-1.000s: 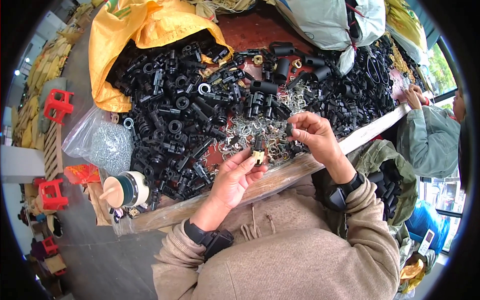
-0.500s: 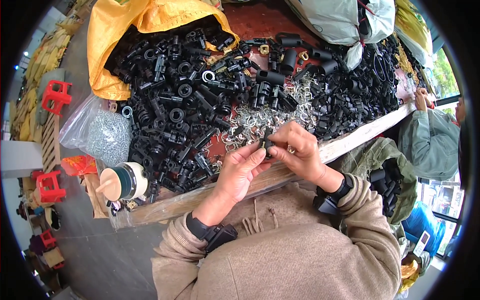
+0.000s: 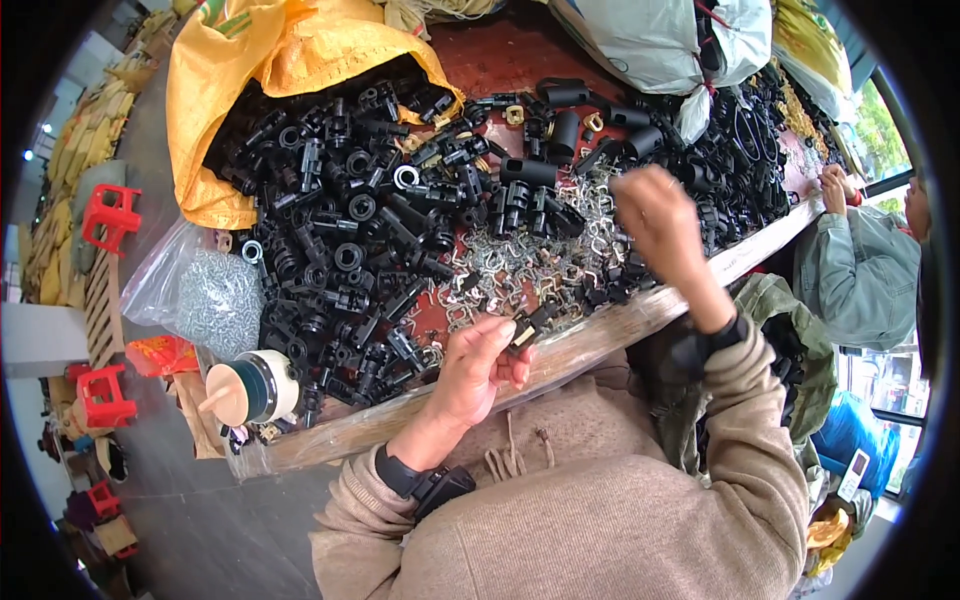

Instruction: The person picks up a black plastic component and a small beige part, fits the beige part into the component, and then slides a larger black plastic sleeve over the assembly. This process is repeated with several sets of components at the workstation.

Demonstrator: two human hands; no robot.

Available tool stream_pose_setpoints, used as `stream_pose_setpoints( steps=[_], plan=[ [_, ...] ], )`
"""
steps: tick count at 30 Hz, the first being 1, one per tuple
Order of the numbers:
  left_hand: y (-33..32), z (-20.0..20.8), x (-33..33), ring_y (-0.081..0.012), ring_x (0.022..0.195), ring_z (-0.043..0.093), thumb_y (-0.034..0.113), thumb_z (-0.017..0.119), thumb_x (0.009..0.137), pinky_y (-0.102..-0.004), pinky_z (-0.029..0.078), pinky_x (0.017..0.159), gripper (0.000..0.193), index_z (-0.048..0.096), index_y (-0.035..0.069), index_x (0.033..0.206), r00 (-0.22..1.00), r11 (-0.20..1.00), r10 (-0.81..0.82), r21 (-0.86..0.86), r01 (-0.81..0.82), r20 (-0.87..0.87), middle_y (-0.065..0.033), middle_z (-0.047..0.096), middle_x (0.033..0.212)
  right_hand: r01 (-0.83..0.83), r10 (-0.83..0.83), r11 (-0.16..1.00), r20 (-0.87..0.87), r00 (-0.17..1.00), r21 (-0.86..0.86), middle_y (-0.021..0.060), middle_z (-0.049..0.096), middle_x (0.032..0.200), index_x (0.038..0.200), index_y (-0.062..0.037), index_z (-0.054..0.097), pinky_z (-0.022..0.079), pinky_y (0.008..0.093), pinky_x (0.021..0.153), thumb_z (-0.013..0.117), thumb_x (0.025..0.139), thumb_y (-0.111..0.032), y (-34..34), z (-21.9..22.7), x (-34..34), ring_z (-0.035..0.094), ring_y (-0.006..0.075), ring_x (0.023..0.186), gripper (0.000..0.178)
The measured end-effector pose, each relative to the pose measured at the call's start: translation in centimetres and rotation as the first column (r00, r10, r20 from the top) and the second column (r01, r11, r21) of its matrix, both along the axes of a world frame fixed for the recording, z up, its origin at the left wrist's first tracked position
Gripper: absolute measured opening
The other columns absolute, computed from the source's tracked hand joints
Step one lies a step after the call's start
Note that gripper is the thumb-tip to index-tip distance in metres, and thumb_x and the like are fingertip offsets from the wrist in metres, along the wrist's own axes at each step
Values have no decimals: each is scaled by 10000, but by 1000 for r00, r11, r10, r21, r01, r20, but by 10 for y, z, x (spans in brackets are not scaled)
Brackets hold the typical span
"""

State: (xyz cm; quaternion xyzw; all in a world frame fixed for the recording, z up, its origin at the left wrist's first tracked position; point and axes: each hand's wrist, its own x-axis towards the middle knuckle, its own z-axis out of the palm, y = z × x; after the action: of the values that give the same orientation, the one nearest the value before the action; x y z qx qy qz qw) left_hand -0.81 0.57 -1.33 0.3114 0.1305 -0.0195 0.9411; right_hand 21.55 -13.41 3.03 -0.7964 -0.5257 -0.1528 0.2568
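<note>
My left hand [image 3: 470, 372] is closed on a small black plastic part [image 3: 536, 324], pinched between thumb and fingers above the table's near edge. A light, brassy spot shows on the part. Farther right and forward, my right hand [image 3: 655, 222] is raised over the table, its fingers curled and smeared by motion, so whether it holds anything cannot be made out. Beneath and left of it lie scattered small bent metal clips [image 3: 490, 262]. A heap of small black parts [image 3: 712, 205] is just to its right. Larger black tubular fittings [image 3: 350, 205] are piled to the left.
A yellow sack [image 3: 205, 150] spills fittings at the back left. A clear bag of small metal pieces [image 3: 222, 300] and a lidded cup [image 3: 250, 388] stand at the left edge. White sacks [image 3: 640, 45] lie at the back. Another person's grey sleeve [image 3: 850, 285] is at the right.
My right hand has left the black part and swung forward and right, over the clips and small black parts. My left hand keeps the part, nearly in place.
</note>
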Motion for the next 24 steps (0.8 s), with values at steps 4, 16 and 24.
stream_pose_setpoints(
  steps=[4,16,24],
  plan=[
    [0,1,0,-122,616,571,213,485,828,-208,480,522,268,503,-5,983,998,999,-19,47,22,-58,-109,577,802,243,-218,952,146,965,-185,99,521,894,917,-51,527,381,357,731,543,637,-33,-16,-4,87,484,294,866,281],
    [-2,7,3,-163,696,589,131,525,790,-242,511,622,307,464,-17,1052,996,998,26,67,-21,-81,-153,576,875,141,-86,909,154,984,-393,78,496,917,959,-64,493,370,350,739,619,597,-69,-22,19,104,468,245,910,383],
    [-3,6,5,-169,704,585,109,525,781,-245,514,626,295,472,-15,1044,996,999,50,9,-49,-69,-152,569,900,212,386,795,-745,545,568,69,509,848,986,-16,453,394,261,698,547,761,-176,-26,26,70,499,148,801,292]
  ],
)
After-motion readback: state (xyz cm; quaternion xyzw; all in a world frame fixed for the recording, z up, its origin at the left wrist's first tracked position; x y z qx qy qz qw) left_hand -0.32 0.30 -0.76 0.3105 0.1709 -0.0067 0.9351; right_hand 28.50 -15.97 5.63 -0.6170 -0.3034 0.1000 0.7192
